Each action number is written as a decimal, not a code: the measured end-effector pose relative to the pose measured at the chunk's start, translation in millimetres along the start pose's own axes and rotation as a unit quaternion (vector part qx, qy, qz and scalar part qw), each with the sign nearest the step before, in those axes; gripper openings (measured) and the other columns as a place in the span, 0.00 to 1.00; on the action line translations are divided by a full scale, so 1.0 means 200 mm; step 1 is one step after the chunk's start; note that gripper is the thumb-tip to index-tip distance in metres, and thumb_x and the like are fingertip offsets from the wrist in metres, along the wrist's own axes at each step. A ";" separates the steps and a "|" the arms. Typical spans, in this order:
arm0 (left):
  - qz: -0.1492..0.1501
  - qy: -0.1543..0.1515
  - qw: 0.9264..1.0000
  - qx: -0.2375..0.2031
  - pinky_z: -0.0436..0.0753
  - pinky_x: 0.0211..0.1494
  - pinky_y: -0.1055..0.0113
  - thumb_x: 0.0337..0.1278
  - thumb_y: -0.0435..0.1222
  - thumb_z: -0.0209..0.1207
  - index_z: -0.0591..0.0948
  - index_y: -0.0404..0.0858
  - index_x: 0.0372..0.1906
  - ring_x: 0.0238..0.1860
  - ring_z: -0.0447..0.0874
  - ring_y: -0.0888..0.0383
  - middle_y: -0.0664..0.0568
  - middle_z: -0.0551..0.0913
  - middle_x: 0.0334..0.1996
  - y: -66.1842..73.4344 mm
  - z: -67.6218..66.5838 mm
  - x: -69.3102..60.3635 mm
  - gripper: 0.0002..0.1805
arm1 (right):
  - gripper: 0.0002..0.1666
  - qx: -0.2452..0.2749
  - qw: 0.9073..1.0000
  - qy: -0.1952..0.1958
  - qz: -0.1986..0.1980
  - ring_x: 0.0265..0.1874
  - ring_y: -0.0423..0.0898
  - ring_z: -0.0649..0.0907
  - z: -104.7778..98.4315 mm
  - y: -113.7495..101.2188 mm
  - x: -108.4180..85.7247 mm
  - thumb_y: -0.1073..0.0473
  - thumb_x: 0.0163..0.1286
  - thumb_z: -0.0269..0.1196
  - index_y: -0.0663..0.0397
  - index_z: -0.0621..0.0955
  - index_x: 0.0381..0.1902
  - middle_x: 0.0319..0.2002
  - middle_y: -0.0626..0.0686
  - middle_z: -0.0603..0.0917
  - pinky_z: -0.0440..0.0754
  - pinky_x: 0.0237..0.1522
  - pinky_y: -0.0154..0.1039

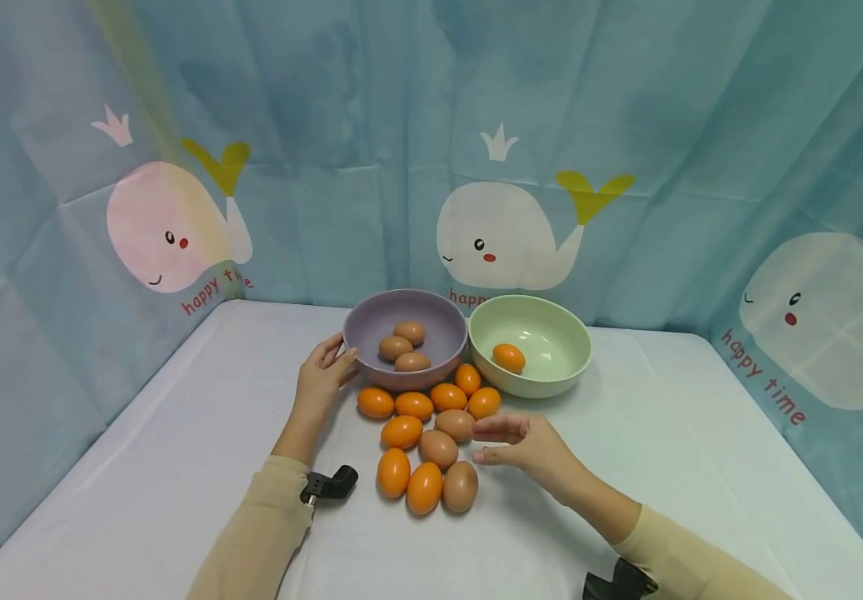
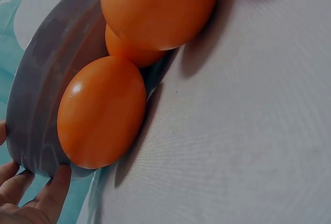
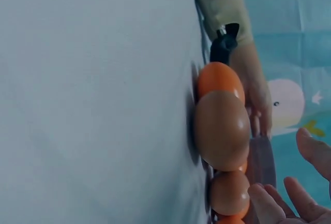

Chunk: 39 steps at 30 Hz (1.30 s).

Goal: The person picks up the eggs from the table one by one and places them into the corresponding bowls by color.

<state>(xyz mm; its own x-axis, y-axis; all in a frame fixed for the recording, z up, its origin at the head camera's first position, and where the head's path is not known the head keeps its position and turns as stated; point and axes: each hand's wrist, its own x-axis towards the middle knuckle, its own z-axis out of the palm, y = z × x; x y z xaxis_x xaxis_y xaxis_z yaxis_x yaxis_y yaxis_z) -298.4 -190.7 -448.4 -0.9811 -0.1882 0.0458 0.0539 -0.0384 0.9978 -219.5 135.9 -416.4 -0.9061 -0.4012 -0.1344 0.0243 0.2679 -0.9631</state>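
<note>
Left hand: the grip is clamped on the left side of the purple bowl, with the thumb at the rim and fingers against the outer wall. Right hand: the grip is apart, thumb and fingers separated with nothing between them; the fingertips are beside the rearmost brown egg on the table. Whether they touch it cannot be determined.

The purple bowl stands upright and contains three brown eggs. The green bowl stands upright directly to its right and contains one orange egg.

In front of the bowls, eight loose orange eggs and three loose brown eggs lie in a cluster between the hands. The front row consists of two orange eggs and, at its right end, one brown egg.

A white cloth covers the table. Behind it hangs a blue curtain printed with whales. Both forearms wear beige sleeves and black wrist mounts.
</note>
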 end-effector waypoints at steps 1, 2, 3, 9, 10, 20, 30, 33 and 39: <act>0.000 0.001 1.000 0.001 0.82 0.64 0.58 0.71 0.39 0.57 0.62 0.36 0.75 0.73 0.67 0.47 0.46 0.58 0.78 0.00 0.00 0.00 0.32 | 0.29 0.002 1.000 0.000 0.003 0.59 0.54 0.83 0.00 0.01 0.00 0.59 0.59 0.74 0.65 0.81 0.56 0.56 0.62 0.85 0.85 0.60 0.42; 0.001 0.001 1.000 0.001 0.81 0.64 0.57 0.71 0.39 0.57 0.62 0.36 0.75 0.73 0.67 0.48 0.46 0.58 0.78 0.00 0.00 0.00 0.32 | 0.29 0.004 1.000 0.000 0.006 0.59 0.54 0.83 0.01 0.01 -0.01 0.59 0.59 0.74 0.65 0.81 0.56 0.56 0.62 0.85 0.86 0.59 0.42; 0.001 0.001 1.000 -0.001 0.81 0.65 0.57 0.71 0.39 0.57 0.62 0.36 0.75 0.73 0.67 0.48 0.46 0.58 0.78 0.00 0.00 0.00 0.33 | 0.29 0.004 1.000 0.001 0.010 0.59 0.54 0.83 0.01 0.01 -0.01 0.58 0.58 0.75 0.64 0.81 0.56 0.56 0.61 0.85 0.86 0.59 0.42; -0.002 0.002 1.000 -0.005 0.80 0.66 0.56 0.71 0.38 0.57 0.62 0.36 0.75 0.73 0.66 0.49 0.47 0.58 0.78 0.00 0.00 0.00 0.32 | 0.32 0.005 1.000 0.003 0.030 0.57 0.53 0.84 0.04 0.03 -0.03 0.57 0.56 0.76 0.63 0.80 0.56 0.55 0.60 0.85 0.87 0.57 0.41; -0.002 0.001 1.000 -0.005 0.79 0.67 0.55 0.71 0.38 0.57 0.62 0.36 0.75 0.74 0.66 0.49 0.47 0.58 0.78 0.00 0.00 0.00 0.32 | 0.32 0.005 0.999 0.003 0.031 0.57 0.53 0.84 0.04 0.03 -0.03 0.57 0.56 0.76 0.63 0.80 0.56 0.55 0.60 0.86 0.87 0.57 0.40; -0.009 -0.005 1.000 -0.020 0.76 0.70 0.51 0.71 0.39 0.57 0.60 0.37 0.76 0.75 0.63 0.51 0.49 0.56 0.79 0.00 0.00 0.00 0.34 | 0.32 -0.004 0.999 -0.014 0.031 0.53 0.48 0.86 0.06 0.05 -0.05 0.57 0.56 0.76 0.66 0.80 0.55 0.53 0.60 0.87 0.87 0.53 0.35; -0.007 -0.002 1.000 -0.011 0.77 0.69 0.53 0.71 0.39 0.57 0.62 0.36 0.76 0.74 0.65 0.50 0.47 0.57 0.78 0.01 0.01 -0.01 0.33 | 0.31 -0.027 0.999 -0.011 0.039 0.50 0.47 0.87 0.08 0.07 -0.05 0.58 0.54 0.77 0.66 0.81 0.54 0.50 0.57 0.88 0.88 0.52 0.37; -0.005 -0.002 1.000 -0.008 0.79 0.68 0.55 0.71 0.38 0.57 0.62 0.36 0.76 0.74 0.65 0.50 0.47 0.57 0.78 0.01 0.01 -0.01 0.33 | 0.31 -0.034 0.999 -0.010 0.041 0.48 0.46 0.87 0.10 0.08 -0.05 0.59 0.53 0.77 0.65 0.82 0.53 0.49 0.57 0.88 0.88 0.50 0.37; -0.003 0.004 1.000 -0.001 0.83 0.63 0.62 0.71 0.38 0.57 0.62 0.36 0.75 0.74 0.66 0.49 0.46 0.58 0.78 0.00 0.00 0.00 0.32 | 0.31 -0.051 0.998 -0.013 0.041 0.47 0.46 0.86 0.12 0.08 -0.03 0.59 0.51 0.78 0.64 0.82 0.52 0.48 0.56 0.88 0.89 0.47 0.36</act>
<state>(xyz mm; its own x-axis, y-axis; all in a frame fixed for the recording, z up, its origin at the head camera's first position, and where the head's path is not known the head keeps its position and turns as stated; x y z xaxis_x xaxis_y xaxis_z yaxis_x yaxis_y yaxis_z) -298.3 -190.1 -447.8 -0.9799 -0.1954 0.0399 0.0491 -0.0424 0.9979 -202.5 121.3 -436.1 -0.8916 -0.3961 -0.2195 0.0540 0.3882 -0.9200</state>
